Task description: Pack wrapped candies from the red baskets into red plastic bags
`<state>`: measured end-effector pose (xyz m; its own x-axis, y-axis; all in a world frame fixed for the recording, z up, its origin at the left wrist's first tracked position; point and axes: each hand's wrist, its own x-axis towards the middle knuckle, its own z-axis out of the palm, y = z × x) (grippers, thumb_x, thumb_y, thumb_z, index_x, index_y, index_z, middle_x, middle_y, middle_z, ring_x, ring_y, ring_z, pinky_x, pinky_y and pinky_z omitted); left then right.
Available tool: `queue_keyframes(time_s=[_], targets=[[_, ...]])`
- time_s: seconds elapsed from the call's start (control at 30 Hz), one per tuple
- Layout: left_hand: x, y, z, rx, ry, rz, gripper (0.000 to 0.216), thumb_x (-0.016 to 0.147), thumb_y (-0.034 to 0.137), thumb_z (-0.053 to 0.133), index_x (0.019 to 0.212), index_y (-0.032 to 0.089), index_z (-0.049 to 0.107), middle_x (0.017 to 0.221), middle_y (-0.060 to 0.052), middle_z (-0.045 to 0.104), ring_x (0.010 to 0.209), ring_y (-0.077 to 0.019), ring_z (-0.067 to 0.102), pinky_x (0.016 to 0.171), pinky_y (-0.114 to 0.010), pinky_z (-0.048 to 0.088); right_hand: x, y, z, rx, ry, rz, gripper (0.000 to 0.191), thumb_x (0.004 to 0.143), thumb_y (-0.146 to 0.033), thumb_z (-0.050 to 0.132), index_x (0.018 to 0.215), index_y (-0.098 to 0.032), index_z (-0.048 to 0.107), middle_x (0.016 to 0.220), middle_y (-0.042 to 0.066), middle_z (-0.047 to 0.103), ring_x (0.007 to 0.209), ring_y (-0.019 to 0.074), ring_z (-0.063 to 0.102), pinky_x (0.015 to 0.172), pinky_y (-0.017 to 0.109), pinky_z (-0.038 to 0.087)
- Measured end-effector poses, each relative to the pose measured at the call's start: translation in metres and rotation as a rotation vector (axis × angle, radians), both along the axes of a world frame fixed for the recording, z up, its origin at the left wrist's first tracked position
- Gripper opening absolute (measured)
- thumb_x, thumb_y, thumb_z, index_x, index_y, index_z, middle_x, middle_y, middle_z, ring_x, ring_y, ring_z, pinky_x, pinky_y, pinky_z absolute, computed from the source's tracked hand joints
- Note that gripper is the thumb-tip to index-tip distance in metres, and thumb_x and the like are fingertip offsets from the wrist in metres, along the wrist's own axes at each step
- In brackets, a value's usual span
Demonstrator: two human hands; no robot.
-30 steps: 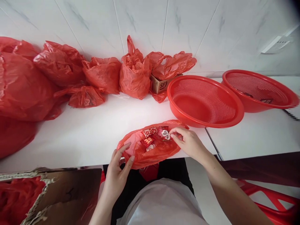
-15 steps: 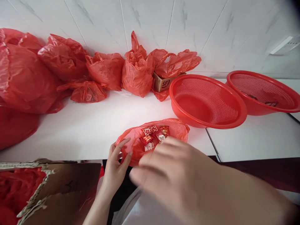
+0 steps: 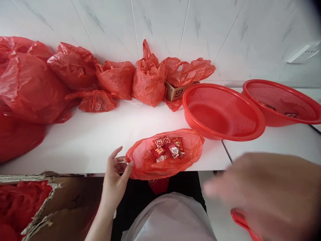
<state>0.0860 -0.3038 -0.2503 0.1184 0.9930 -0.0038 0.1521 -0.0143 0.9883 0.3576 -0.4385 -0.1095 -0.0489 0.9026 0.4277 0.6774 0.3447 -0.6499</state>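
Observation:
An open red plastic bag [image 3: 140,172] lies at the table's front edge, its mouth spread wide. Inside it are several small wrapped packets [image 3: 175,150] in red, white and pink. The bag's left rim is pinched between the thumb and fingers of my left hand [image 3: 116,174], while the index finger sticks up. My right hand [image 3: 260,190] is off to the right of the bag, in front of the table and close to the camera. Motion smears its fingers, so I cannot see whether anything is in them.
Knotted red bags [image 3: 115,78] line the wall, beside a small cardboard box [image 3: 174,93]. Two red colanders [image 3: 223,110] stand at right; the farther holds a few packets. A torn carton [image 3: 72,201] of red plastic sits lower left. A red object [image 3: 240,217] shows below my right hand.
My right hand has moved from over the bag to the right, uncovering the packets. My left hand has shifted slightly left on the rim. The view has tilted a little.

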Motion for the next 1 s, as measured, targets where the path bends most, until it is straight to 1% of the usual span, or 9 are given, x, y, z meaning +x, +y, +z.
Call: queue_keyframes(time_s=[0.07, 0.17, 0.27, 0.33, 0.4, 0.57, 0.87, 0.93, 1.0], targets=[[-0.001, -0.002, 0.002, -0.08, 0.004, -0.046, 0.052, 0.081, 0.039, 0.07, 0.126, 0.026, 0.048, 0.089, 0.001, 0.06, 0.073, -0.0144, 0.06, 0.065, -0.026, 0.053, 0.02, 0.016, -0.016, -0.162, -0.103, -0.186, 0.023, 0.091, -0.039, 0.056, 0.109, -0.032, 0.068, 0.081, 0.003, 0.07, 0.068, 0.0198, 0.064, 0.064, 0.033, 0.051], [0.0, -0.007, 0.004, -0.164, 0.026, -0.083, 0.038, 0.082, 0.044, 0.067, 0.111, 0.022, 0.055, 0.084, 0.0, 0.063, 0.075, -0.0161, 0.061, 0.068, -0.027, 0.052, 0.053, 0.031, -0.069, -0.464, -0.192, -0.434, 0.031, 0.089, -0.052, 0.054, 0.104, -0.026, 0.063, 0.092, 0.005, 0.07, 0.072, 0.022, 0.065, 0.064, 0.035, 0.051], [0.0, -0.011, 0.005, -0.187, 0.076, -0.145, 0.026, 0.084, 0.045, 0.065, 0.087, 0.02, 0.06, 0.074, 0.001, 0.061, 0.069, -0.0139, 0.058, 0.064, -0.023, 0.048, 0.068, 0.036, -0.124, -0.57, 0.051, -0.553, 0.042, 0.088, -0.062, 0.051, 0.103, -0.023, 0.058, 0.095, 0.007, 0.069, 0.073, 0.0223, 0.065, 0.062, 0.035, 0.052], [-0.001, -0.011, 0.007, -0.165, 0.098, -0.173, 0.027, 0.085, 0.045, 0.064, 0.079, 0.019, 0.06, 0.069, 0.002, 0.059, 0.066, -0.0124, 0.055, 0.063, -0.022, 0.046, 0.066, 0.04, -0.14, -0.539, 0.236, -0.51, 0.041, 0.088, -0.062, 0.051, 0.097, -0.023, 0.058, 0.092, 0.007, 0.068, 0.073, 0.0212, 0.064, 0.061, 0.032, 0.051], [-0.002, -0.008, 0.009, -0.142, 0.089, -0.169, 0.025, 0.085, 0.044, 0.065, 0.08, 0.02, 0.062, 0.072, 0.002, 0.061, 0.068, -0.0125, 0.055, 0.065, -0.022, 0.046, 0.057, 0.048, -0.139, -0.425, 0.312, -0.461, 0.038, 0.088, -0.059, 0.053, 0.088, -0.022, 0.058, 0.086, 0.005, 0.066, 0.072, 0.0195, 0.062, 0.063, 0.03, 0.05], [-0.003, -0.003, 0.02, -0.136, -0.057, -0.063, 0.025, 0.079, 0.044, 0.072, 0.087, 0.021, 0.065, 0.085, -0.001, 0.068, 0.078, -0.0144, 0.058, 0.071, -0.022, 0.048, 0.037, 0.065, -0.105, -0.191, 0.325, -0.417, 0.026, 0.088, -0.047, 0.059, 0.082, -0.022, 0.056, 0.081, 0.002, 0.061, 0.071, 0.0157, 0.056, 0.065, 0.027, 0.046], [-0.003, -0.008, 0.033, -0.306, -0.354, -0.07, 0.026, 0.07, 0.041, 0.082, 0.075, 0.019, 0.068, 0.077, 0.0, 0.066, 0.075, -0.0123, 0.058, 0.07, -0.021, 0.049, 0.042, 0.052, -0.1, -0.117, 0.524, -0.374, 0.023, 0.084, -0.039, 0.068, 0.081, -0.021, 0.054, 0.078, -0.002, 0.052, 0.07, 0.0119, 0.048, 0.063, 0.025, 0.04], [0.0, 0.006, 0.043, -0.268, -0.406, -0.064, 0.026, 0.067, 0.039, 0.084, 0.072, 0.018, 0.07, 0.075, -0.001, 0.065, 0.074, -0.0119, 0.057, 0.069, -0.02, 0.05, 0.047, 0.059, -0.086, -0.112, 0.515, -0.364, 0.023, 0.085, -0.039, 0.068, 0.081, -0.021, 0.056, 0.077, -0.002, 0.052, 0.069, 0.0119, 0.048, 0.063, 0.025, 0.04], [0.005, 0.023, 0.064, -0.177, -0.443, -0.046, 0.025, 0.063, 0.037, 0.087, 0.069, 0.018, 0.072, 0.073, 0.0, 0.064, 0.072, -0.0107, 0.056, 0.067, -0.019, 0.05, 0.053, 0.07, -0.062, -0.101, 0.49, -0.344, 0.022, 0.083, -0.039, 0.069, 0.079, -0.021, 0.058, 0.073, -0.002, 0.053, 0.066, 0.0118, 0.048, 0.061, 0.026, 0.039]])
